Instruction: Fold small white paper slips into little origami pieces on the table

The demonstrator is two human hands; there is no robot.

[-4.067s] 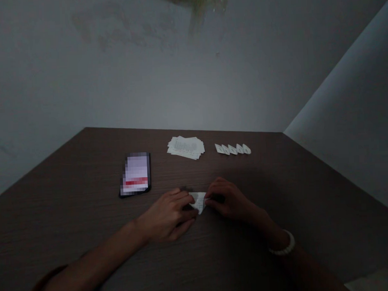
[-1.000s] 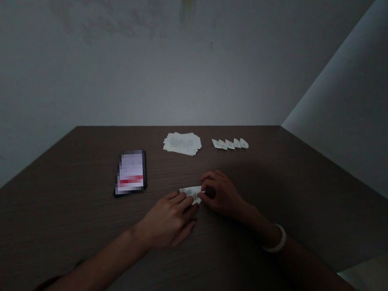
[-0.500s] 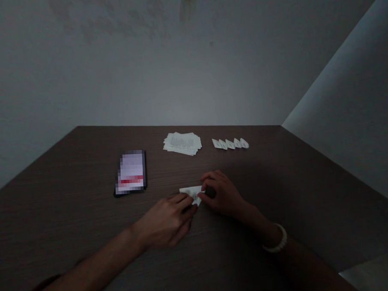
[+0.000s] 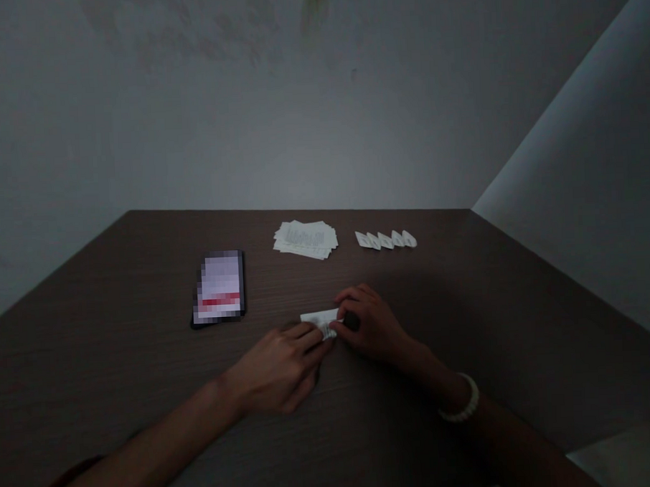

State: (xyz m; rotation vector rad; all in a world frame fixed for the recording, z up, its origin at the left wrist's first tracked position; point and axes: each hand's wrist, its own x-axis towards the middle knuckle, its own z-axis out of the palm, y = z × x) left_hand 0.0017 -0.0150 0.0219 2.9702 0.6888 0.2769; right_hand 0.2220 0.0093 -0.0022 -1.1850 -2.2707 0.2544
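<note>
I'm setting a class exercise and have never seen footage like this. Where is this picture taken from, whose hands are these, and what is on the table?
This picture comes from a camera worn on a person's head, looking forward and down, so the two bare arms are the wearer's own. The left hand and the right hand, which has a white beaded bracelet at its wrist, together hold a small folded white paper. On the dark brown wood-grain table lie a black-edged smartphone with a blurred screen, a loose stack of white printed paper slips and a row of five small folded white paper pieces.
</note>
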